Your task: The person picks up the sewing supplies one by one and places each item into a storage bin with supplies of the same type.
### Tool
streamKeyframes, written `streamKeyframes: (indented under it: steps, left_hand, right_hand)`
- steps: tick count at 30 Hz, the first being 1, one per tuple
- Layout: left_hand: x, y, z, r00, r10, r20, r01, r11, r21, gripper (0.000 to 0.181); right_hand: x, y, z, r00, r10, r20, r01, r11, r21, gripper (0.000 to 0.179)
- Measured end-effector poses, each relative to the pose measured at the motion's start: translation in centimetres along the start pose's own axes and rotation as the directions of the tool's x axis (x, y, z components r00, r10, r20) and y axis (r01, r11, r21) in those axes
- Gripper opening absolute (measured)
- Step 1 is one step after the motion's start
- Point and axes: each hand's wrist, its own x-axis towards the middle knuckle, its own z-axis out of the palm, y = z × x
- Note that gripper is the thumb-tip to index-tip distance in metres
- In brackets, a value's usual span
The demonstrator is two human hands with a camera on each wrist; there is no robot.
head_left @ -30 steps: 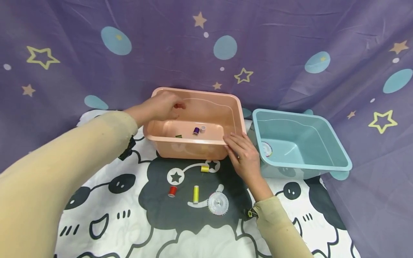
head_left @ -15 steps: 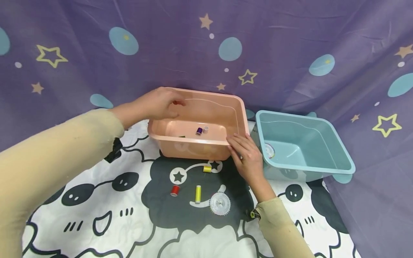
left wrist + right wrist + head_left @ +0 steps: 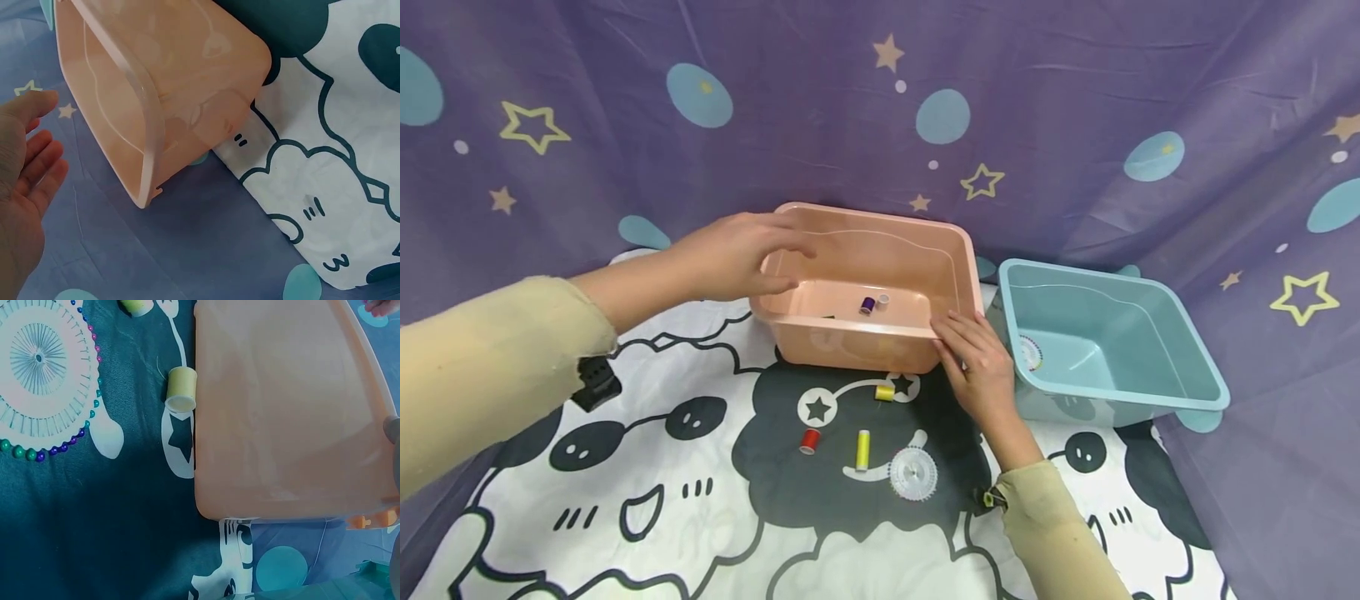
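Over the left end of a peach plastic bin [image 3: 880, 215], my left hand [image 3: 730, 258] hovers with fingers loosely extended, holding nothing. The left wrist view also has that hand beside the bin's mouth. My right hand [image 3: 976, 362] grips the bin's front right rim, fingers over the edge and thumb on the outer wall. On the bin floor lie a purple thread spool [image 3: 867, 305] and a white spool [image 3: 883, 302]. The front wall mostly hides a dark green item [image 3: 828, 317]. A yellow thread spool [image 3: 181, 387] lies close to the bin's front.
Nearer on the sheep-print cloth are a red thread spool [image 3: 809, 442], a tall yellow spool [image 3: 862, 450] and a wheel of pearl-headed pins [image 3: 913, 473]. A light blue bin [image 3: 1127, 398] stands at right with another pin wheel [image 3: 1030, 353] inside. Purple star-patterned fabric [image 3: 835, 108] rises behind.
My left hand has drawn back leftward from inside the peach bin, its fingers loosening. The head view has shifted slightly. My right hand keeps its hold on the rim.
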Motion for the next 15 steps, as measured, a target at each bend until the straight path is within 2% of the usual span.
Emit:
streamKeyframes:
  steps: [7,12,15]
  left_hand:
    - [-2.9,0.8,0.6,0.992,0.103,-0.078,-0.101,0.994,0.031,0.038]
    - [-4.5,1.2,2.0,0.980,0.180,-0.091,-0.178,0.984,0.026,0.039]
    - [-5.3,1.5,3.0,0.978,0.188,-0.090,-0.188,0.982,0.005,0.040]
  right_hand:
    - [0.0,0.0,0.1,1.000,0.004,0.004,-0.004,1.000,0.005,0.031]
    - [-0.1,0.0,0.2,1.000,0.008,-0.004,-0.008,1.000,0.005,0.033]
    - [-0.1,0.0,0.2,1.000,0.018,-0.004,-0.018,1.000,0.003,0.032]
